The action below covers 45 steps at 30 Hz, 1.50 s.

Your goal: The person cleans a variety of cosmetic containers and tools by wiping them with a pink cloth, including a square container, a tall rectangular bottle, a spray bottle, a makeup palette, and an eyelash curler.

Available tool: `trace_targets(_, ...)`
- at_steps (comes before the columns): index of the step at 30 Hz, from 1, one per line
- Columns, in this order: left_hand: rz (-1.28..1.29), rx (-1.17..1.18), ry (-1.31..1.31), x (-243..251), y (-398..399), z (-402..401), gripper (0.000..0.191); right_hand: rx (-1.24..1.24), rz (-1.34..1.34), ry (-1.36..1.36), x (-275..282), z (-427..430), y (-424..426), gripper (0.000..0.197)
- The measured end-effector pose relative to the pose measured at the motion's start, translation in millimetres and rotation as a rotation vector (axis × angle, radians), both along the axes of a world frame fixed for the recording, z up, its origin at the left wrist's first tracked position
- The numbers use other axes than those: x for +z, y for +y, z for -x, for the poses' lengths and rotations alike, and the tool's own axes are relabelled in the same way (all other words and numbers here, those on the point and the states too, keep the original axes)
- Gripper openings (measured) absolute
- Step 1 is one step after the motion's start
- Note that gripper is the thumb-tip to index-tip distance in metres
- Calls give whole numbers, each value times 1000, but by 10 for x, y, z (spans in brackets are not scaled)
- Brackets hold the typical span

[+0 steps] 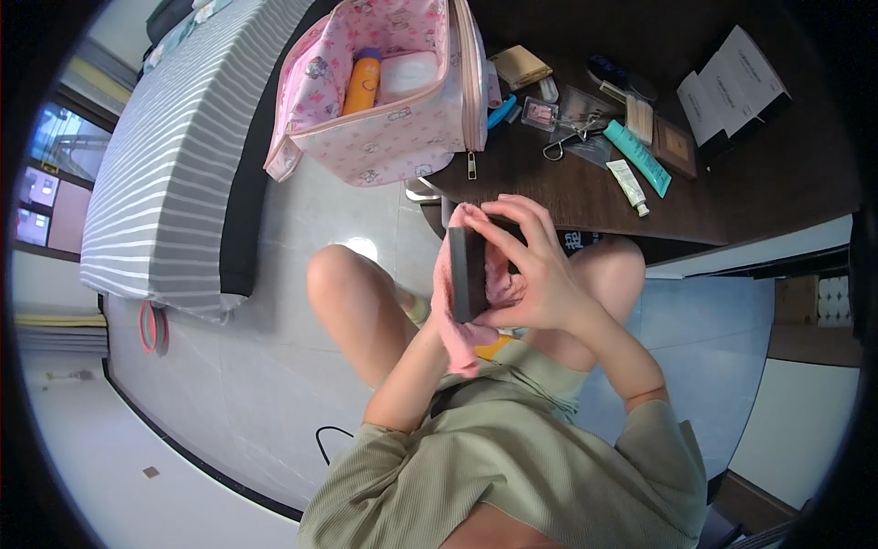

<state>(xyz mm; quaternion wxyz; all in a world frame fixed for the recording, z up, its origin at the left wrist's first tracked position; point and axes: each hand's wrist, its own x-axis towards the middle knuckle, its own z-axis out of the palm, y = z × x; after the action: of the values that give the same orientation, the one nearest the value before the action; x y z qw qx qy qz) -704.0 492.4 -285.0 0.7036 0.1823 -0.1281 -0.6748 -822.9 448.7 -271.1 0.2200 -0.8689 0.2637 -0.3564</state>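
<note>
My right hand [542,267] grips a dark rectangular case [466,274], held on edge above my lap. Its fingers reach the far end and the thumb is at the near end. A pink cloth [444,288] lies along the left side of the case, shows again inside the curve of my right hand, and hangs down below. My left forearm [411,384] runs up to the cloth; the left hand itself is hidden behind cloth and case, so its grip is unseen. Ahead stands an unzipped pink patterned cosmetic bag [384,147] holding an orange bottle [362,82] and a white item [408,74].
On the dark wooden desk [741,185] lie an eyelash curler [573,141], a teal tube [638,158], a white tube [627,185], a brown palette [675,145], a gold compact [521,66] and a folded white card [730,89]. A striped bed [164,178] stands left.
</note>
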Motion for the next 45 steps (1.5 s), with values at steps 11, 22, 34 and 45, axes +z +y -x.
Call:
trace_targets(11,-160,-173,-164,-6,-207,-210,18,39,78,-101,57,-3,-89,81)
trace_targets(22,93,-89,-552,233,-239,-153,39,-29,8,-478,-195,24,-179,88)
trace_targets(34,1,-214,-978,338,-126,-230,41,138,-240,-300,-136,248,-256,93)
trace_targets(45,24,129,-1237,241,-80,-173,70,-77,-407,-577,-249,55,93,48)
